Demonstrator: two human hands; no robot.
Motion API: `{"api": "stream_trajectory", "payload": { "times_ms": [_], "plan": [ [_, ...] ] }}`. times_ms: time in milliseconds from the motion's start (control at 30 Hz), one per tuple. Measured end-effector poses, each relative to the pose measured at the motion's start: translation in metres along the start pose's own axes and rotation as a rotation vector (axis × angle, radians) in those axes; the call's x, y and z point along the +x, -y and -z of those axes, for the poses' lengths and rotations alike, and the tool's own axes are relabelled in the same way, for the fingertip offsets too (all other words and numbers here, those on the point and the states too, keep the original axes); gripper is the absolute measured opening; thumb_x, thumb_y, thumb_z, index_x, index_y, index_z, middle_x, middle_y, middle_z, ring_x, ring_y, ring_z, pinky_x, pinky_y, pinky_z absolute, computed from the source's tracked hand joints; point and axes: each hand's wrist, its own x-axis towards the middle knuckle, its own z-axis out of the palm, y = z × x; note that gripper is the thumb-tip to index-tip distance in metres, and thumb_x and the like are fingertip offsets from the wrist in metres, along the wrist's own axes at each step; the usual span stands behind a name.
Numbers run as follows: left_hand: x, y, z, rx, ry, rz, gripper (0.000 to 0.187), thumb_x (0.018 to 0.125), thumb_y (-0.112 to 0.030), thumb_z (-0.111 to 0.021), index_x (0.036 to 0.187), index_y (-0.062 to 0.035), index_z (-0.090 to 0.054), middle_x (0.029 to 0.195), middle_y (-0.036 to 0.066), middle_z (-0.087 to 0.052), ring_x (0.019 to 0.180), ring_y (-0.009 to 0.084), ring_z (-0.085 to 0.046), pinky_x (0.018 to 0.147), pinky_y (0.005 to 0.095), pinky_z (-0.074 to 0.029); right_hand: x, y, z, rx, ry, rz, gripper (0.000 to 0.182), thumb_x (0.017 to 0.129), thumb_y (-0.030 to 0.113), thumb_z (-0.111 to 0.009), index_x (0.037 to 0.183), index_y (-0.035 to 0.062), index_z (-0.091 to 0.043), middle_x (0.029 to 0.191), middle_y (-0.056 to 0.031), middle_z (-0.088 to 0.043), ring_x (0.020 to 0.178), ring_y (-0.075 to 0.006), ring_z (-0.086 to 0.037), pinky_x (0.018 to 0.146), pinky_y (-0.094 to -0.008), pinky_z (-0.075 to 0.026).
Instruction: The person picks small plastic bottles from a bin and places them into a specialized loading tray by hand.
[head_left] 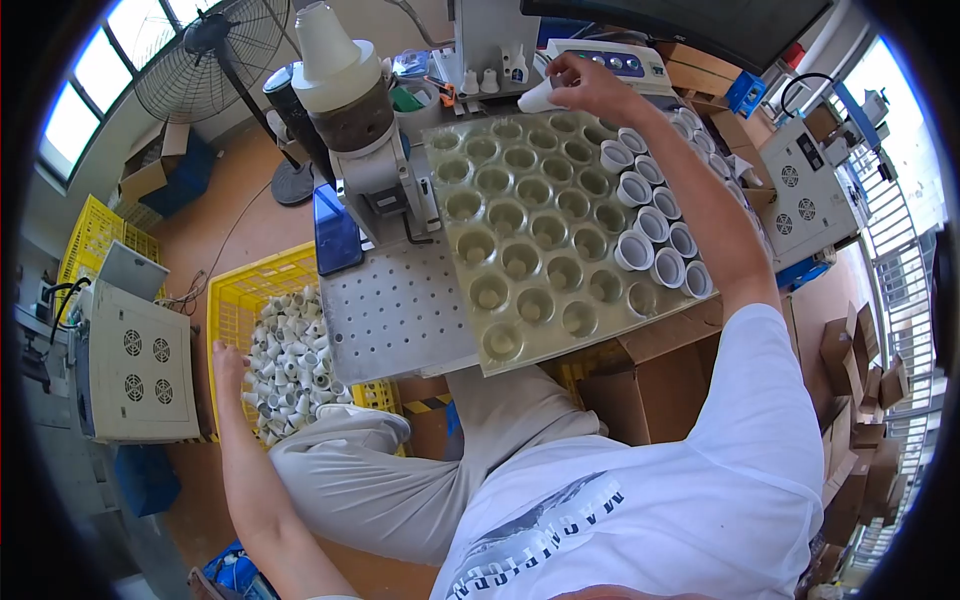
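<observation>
My right hand is closed on a white plastic cup, tilted on its side above the back edge of a clear moulded tray. Rows of round pockets cover the tray. White cups sit mouth up in the pockets on its right side, while those on the left hold none. My left hand is at the left rim of a yellow crate, its fingers too small to read. Inside the crate lies a heap of small white cone-shaped parts.
A machine with a white conical top stands left of the tray, behind a perforated metal plate. A blue-screened phone leans beside it. A control box and monitor are at the back. A cardboard box sits below.
</observation>
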Motion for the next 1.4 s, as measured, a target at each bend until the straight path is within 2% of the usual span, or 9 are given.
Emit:
{"api": "stream_trajectory", "payload": {
  "times_ms": [100,200,267,600,1000,1100,1200,1300,1400],
  "plan": [
    [0.003,-0.002,-0.002,0.041,0.024,-0.036,0.028,0.073,-0.007,-0.045,0.096,0.0069,-0.053,0.092,0.027,-0.056,0.087,0.0363,-0.057,0.075,0.0424,-0.046,0.012,-0.012,-0.047,0.015,-0.140,0.132,0.048,0.069,0.023,-0.069,0.107,0.0005,-0.050,0.084,-0.0120,-0.056,0.079,-0.0200,-0.056,0.077,-0.0317,-0.045],
    [0.008,0.008,-0.003,0.099,0.037,-0.134,0.017,0.072,-0.005,-0.049,0.079,0.0073,-0.057,0.094,0.026,-0.054,0.086,0.0382,-0.056,0.077,0.0439,-0.046,0.010,-0.018,-0.080,-0.080,-0.208,0.116,0.045,0.067,0.021,-0.070,0.101,0.0003,-0.049,0.083,-0.0109,-0.055,0.078,-0.0190,-0.055,0.074,-0.0306,-0.045],
    [0.009,0.010,-0.003,0.014,-0.003,-0.117,0.014,0.071,-0.004,-0.053,0.065,0.0073,-0.060,0.096,0.026,-0.053,0.085,0.0395,-0.055,0.077,0.0446,-0.047,0.013,-0.027,-0.089,-0.056,-0.207,0.131,0.049,0.066,0.023,-0.071,0.102,-0.0003,-0.049,0.088,-0.0165,-0.059,0.081,-0.0262,-0.059,0.077,-0.0339,-0.046],
    [0.028,0.047,-0.006,0.285,0.092,-0.216,0.009,0.068,-0.001,-0.065,0.075,0.0050,-0.067,0.102,0.026,-0.055,0.093,0.0394,-0.057,0.080,0.0429,-0.050,0.006,-0.021,-0.090,-0.012,-0.233,0.108,0.040,0.068,0.023,-0.071,0.091,0.0016,-0.046,0.079,-0.0112,-0.052,0.073,-0.0216,-0.053,0.071,-0.0318,-0.044],
    [0.031,0.055,-0.007,0.156,0.099,-0.180,0.006,0.067,-0.003,-0.066,0.070,0.0025,-0.066,0.104,0.026,-0.054,0.093,0.0397,-0.056,0.083,0.0443,-0.048,0.004,-0.026,-0.090,-0.011,-0.254,0.125,0.041,0.069,0.024,-0.073,0.090,0.0019,-0.046,0.080,-0.0111,-0.052,0.072,-0.0217,-0.052,0.070,-0.0328,-0.044],
    [0.033,0.062,-0.009,0.334,0.013,-0.454,0.038,0.080,-0.013,-0.035,0.112,0.0049,-0.045,0.070,0.019,-0.063,0.056,0.0252,-0.061,0.055,0.0362,-0.047,0.002,-0.024,-0.089,-0.009,-0.249,0.112,0.041,0.069,0.024,-0.072,0.091,0.0020,-0.046,0.080,-0.0116,-0.052,0.072,-0.0223,-0.052,0.070,-0.0332,-0.044],
    [0.018,0.021,-0.011,0.136,0.028,-0.160,0.031,0.080,-0.014,-0.036,0.104,0.0033,-0.045,0.072,0.018,-0.063,0.061,0.0254,-0.062,0.058,0.0371,-0.048,0.003,-0.024,-0.089,-0.021,-0.252,0.111,0.041,0.069,0.025,-0.072,0.091,0.0021,-0.046,0.080,-0.0123,-0.053,0.073,-0.0233,-0.053,0.070,-0.0333,-0.044],
    [0.017,-0.010,-0.019,0.120,-0.027,-0.343,0.028,0.080,-0.014,-0.037,0.101,0.0028,-0.045,0.077,0.019,-0.063,0.070,0.0246,-0.063,0.062,0.0377,-0.048,0.003,-0.024,-0.090,-0.019,-0.254,0.107,0.041,0.069,0.025,-0.073,0.090,0.0023,-0.046,0.081,-0.0130,-0.053,0.073,-0.0240,-0.053,0.070,-0.0335,-0.044],
    [-0.003,-0.093,-0.025,-0.198,-0.046,-0.282,0.028,0.080,-0.015,-0.041,0.100,0.0032,-0.048,0.081,0.018,-0.061,0.073,0.0247,-0.060,0.070,0.0368,-0.048,0.000,-0.022,-0.090,-0.012,-0.267,0.131,0.039,0.070,0.022,-0.073,0.089,0.0025,-0.045,0.076,-0.0070,-0.045,0.071,-0.0176,-0.045,0.067,-0.0308,-0.041]
  ]
}}
